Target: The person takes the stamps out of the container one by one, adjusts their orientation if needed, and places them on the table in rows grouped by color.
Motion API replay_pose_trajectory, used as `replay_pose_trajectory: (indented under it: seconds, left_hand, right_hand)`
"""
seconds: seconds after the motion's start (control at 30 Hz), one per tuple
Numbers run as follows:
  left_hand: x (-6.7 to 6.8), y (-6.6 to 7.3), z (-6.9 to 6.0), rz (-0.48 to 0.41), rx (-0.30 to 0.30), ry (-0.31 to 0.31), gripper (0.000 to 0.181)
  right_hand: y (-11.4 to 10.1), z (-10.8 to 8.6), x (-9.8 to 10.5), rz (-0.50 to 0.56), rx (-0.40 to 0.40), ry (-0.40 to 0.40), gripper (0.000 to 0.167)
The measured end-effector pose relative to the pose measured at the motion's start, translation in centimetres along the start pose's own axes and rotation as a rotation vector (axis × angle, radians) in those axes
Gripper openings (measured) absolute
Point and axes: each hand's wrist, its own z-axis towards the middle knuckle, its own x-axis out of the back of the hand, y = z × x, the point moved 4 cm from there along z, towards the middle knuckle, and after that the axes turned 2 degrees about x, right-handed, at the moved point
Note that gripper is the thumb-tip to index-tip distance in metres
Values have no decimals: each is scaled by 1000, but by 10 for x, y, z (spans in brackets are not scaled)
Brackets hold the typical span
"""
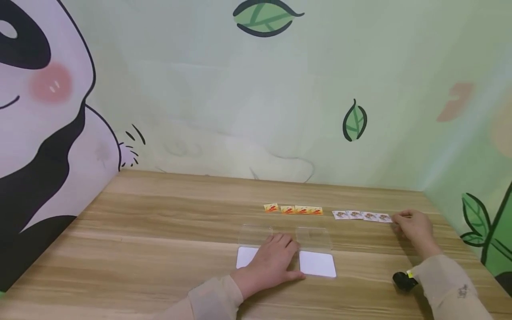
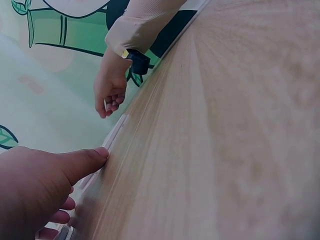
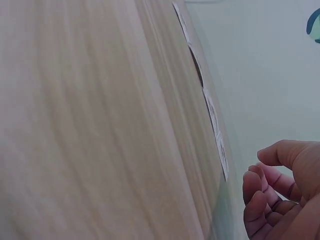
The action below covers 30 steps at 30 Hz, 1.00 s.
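Note:
My left hand (image 1: 273, 262) rests low over the table, its fingers reaching between two flat cases with white bases and raised clear lids. It partly covers the left case (image 1: 245, 256); its thumb lies by the near left corner of the right case (image 1: 317, 264). In the left wrist view that thumb (image 2: 85, 162) touches a thin pale edge. My right hand (image 1: 414, 226) is near the right end of a row of small white picture stickers (image 1: 362, 216). Its fingers curl loosely, and the right wrist view shows nothing between thumb and fingers.
A row of small yellow-and-red stickers (image 1: 302, 210) lies left of the white ones, one slightly apart. The wooden table (image 1: 140, 249) meets a painted wall (image 1: 192, 111) at its back. A black device (image 1: 405, 282) sits on my right wrist.

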Motion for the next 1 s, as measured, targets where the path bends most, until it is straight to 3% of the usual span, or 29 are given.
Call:
replay_pose_trajectory:
  seconds: [0.27,0.53,0.73,1.0]
  left_hand:
    - [-1,-6,2,-4,0,-10,64]
    - [6,-13,7,-10,18,-20,64]
    - [19,-27,11,29,52,12,61]
    - [44,-56,10,21,99,100,64]
  right_hand:
    - [-15,-2,-7,-30,73,-16,39]
    - [-38,-7,-13,-98,210,-4,37]
    - [-61,-12,-21,-159,319,-7,38]
    - [-91,-24,-32,-128,417,-31,42]
